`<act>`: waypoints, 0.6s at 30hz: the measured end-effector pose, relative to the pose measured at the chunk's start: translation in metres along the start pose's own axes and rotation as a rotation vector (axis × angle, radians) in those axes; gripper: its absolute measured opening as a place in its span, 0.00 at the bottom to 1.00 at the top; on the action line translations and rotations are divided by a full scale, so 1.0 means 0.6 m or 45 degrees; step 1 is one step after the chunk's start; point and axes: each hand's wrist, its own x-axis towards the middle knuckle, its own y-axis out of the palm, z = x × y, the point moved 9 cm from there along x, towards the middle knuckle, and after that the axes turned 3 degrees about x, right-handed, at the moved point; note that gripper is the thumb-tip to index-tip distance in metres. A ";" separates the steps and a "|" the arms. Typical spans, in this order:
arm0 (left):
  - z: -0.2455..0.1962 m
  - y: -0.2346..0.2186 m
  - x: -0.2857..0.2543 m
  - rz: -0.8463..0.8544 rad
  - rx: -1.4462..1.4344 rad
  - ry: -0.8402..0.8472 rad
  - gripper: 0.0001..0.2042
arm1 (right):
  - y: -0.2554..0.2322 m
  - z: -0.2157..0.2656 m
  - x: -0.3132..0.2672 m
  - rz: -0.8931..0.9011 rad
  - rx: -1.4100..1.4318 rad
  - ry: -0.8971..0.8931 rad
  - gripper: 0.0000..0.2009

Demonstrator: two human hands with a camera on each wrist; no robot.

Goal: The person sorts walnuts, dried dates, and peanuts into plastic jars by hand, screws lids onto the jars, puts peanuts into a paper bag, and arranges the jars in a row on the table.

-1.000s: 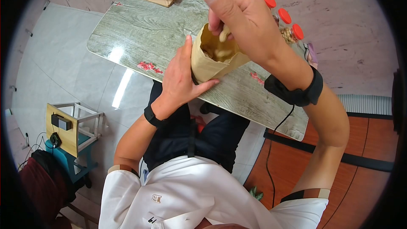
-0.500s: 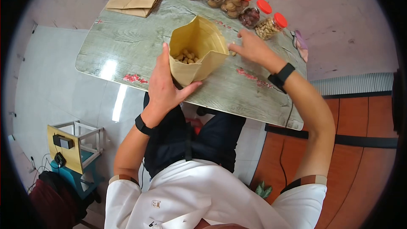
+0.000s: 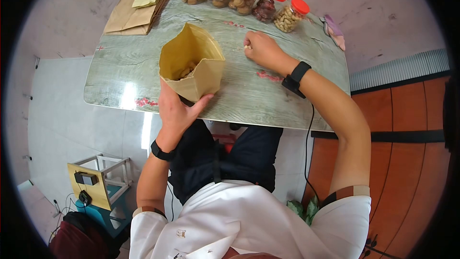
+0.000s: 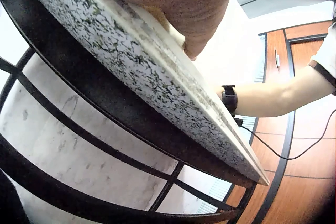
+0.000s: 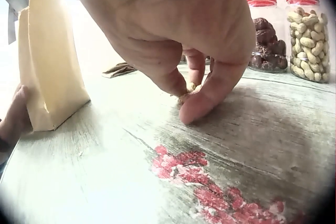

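An open brown paper bag (image 3: 209,77) stands upright on the table, with nuts (image 3: 188,69) visible at the bottom. My left hand (image 3: 176,110) holds it low at the near left, thumb along the front; the other fingers are partly hidden. To the right of the bag, my right hand (image 3: 264,50) is down at the tabletop. Its thumb and fingers pinch a peanut (image 5: 190,92), best seen in the right wrist view. In the left wrist view the left hand (image 4: 178,3) shows only partly, close over the table edge.
Red-lidded jars line the back, among them a peanut jar (image 3: 288,18) and a jar of dark dried fruit (image 3: 265,9). Flat paper bags (image 3: 132,14) lie at the back left. A purple cloth (image 3: 334,31) sits at the right edge. A cable (image 3: 309,148) trails from the right wrist.
My right hand has gone from above the bag's mouth, where it held a peanut, down to the table on the right, and now pinches a peanut there. The left hand stays on the bag.
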 end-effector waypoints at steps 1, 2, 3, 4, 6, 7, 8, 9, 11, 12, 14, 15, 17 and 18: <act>0.002 0.000 -0.001 0.004 0.000 -0.025 0.43 | -0.001 0.002 0.000 0.026 0.031 -0.015 0.11; 0.004 0.001 -0.002 0.007 0.000 -0.052 0.42 | -0.002 0.004 -0.001 0.054 0.060 -0.031 0.11; 0.003 0.002 -0.003 0.011 -0.006 -0.045 0.42 | -0.005 0.003 -0.004 0.049 0.058 -0.024 0.11; 0.005 0.002 -0.003 0.010 0.001 -0.049 0.42 | -0.005 0.004 -0.006 0.069 0.071 -0.025 0.11; 0.006 0.003 -0.004 0.011 0.009 -0.048 0.41 | -0.007 0.004 -0.009 0.084 0.086 -0.025 0.10; 0.007 0.004 -0.004 0.013 0.003 -0.053 0.41 | -0.007 0.006 -0.010 0.103 0.090 -0.040 0.11; 0.009 0.004 -0.004 0.013 -0.001 -0.059 0.40 | -0.007 0.007 -0.011 0.122 0.094 -0.058 0.12; 0.007 0.003 -0.002 0.009 0.005 -0.061 0.40 | -0.012 0.005 -0.011 0.123 0.095 -0.064 0.12; 0.001 0.000 0.000 0.004 -0.002 -0.036 0.40 | -0.022 0.000 -0.003 0.152 0.242 0.002 0.13; 0.005 -0.003 -0.001 -0.010 0.026 -0.053 0.40 | -0.040 0.011 0.001 0.157 0.403 0.074 0.12; 0.003 0.000 -0.004 -0.007 0.051 0.001 0.41 | -0.091 0.060 0.009 0.120 0.628 0.100 0.09; 0.003 -0.002 -0.003 -0.017 0.076 -0.016 0.41 | -0.125 0.098 0.009 0.071 0.690 0.060 0.07; -0.003 -0.003 0.002 -0.033 -0.014 0.001 0.42 | -0.174 0.174 0.006 0.064 0.877 -0.095 0.07; -0.004 -0.004 0.004 -0.016 -0.017 -0.008 0.43 | -0.198 0.217 -0.002 0.091 0.892 -0.155 0.06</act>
